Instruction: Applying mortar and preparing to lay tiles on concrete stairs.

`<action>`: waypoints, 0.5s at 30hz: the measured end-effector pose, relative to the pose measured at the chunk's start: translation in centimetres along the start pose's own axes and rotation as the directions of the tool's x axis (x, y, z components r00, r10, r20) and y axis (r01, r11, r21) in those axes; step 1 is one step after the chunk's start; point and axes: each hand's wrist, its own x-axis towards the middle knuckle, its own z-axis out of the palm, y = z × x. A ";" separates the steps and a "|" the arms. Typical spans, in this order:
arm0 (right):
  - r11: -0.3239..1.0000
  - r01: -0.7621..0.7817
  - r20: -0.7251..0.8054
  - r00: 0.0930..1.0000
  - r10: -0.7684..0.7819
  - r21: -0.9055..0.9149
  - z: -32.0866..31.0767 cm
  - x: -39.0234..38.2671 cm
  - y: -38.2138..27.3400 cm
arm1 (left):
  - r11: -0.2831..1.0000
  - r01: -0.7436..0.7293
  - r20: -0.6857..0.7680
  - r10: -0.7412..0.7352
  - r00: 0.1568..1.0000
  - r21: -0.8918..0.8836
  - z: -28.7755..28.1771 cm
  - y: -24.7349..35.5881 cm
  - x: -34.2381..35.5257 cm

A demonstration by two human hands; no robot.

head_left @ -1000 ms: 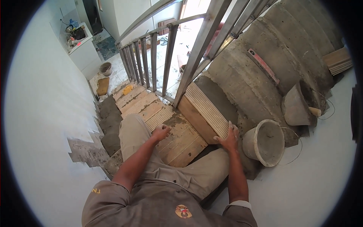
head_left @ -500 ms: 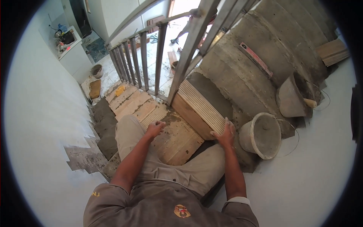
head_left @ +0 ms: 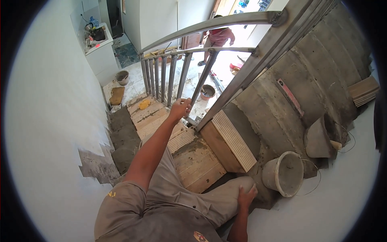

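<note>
My left hand (head_left: 181,110) is stretched forward, its fingers curled closed beside the foot of a metal baluster (head_left: 203,76). Whether it grips the baluster or something small cannot be made out. My right hand (head_left: 245,197) rests on my right knee (head_left: 234,187), fingers apart and holding nothing. Just ahead of that knee stands a stair step with a brown tiled riser (head_left: 219,147) and a ribbed beige tread tile (head_left: 234,141). Below my left forearm are the lower tiled steps (head_left: 197,165), smeared with mortar.
Two buckets, one pale (head_left: 283,174) and one tipped (head_left: 322,137), stand on the right by the wall. A red level (head_left: 290,97) lies on the bare concrete stairs, with stacked tiles (head_left: 363,91) above. A yellow sponge (head_left: 144,104) sits lower down. Another person (head_left: 219,37) stands below, beyond the metal railing (head_left: 209,27).
My right hand has left the ribbed tread tile and come back to my knee. My left hand has reached forward to the railing. The view has shifted, and the person below now shows more fully.
</note>
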 end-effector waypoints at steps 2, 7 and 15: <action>0.997 -0.070 0.014 0.997 0.069 0.023 0.0 -1.3 1.6 | 1.000 -0.003 -0.027 0.003 1.000 0.018 -0.5 0.6 0.6; 0.992 -0.114 0.006 0.994 0.114 0.060 0.3 -4.0 4.4 | 1.000 0.003 -0.051 -0.002 0.999 0.027 -3.8 1.4 2.2; 0.919 -0.212 -0.008 0.974 0.228 0.333 1.3 -6.5 7.0 | 0.997 -0.068 -0.235 0.060 0.970 -0.026 -12.4 2.6 4.0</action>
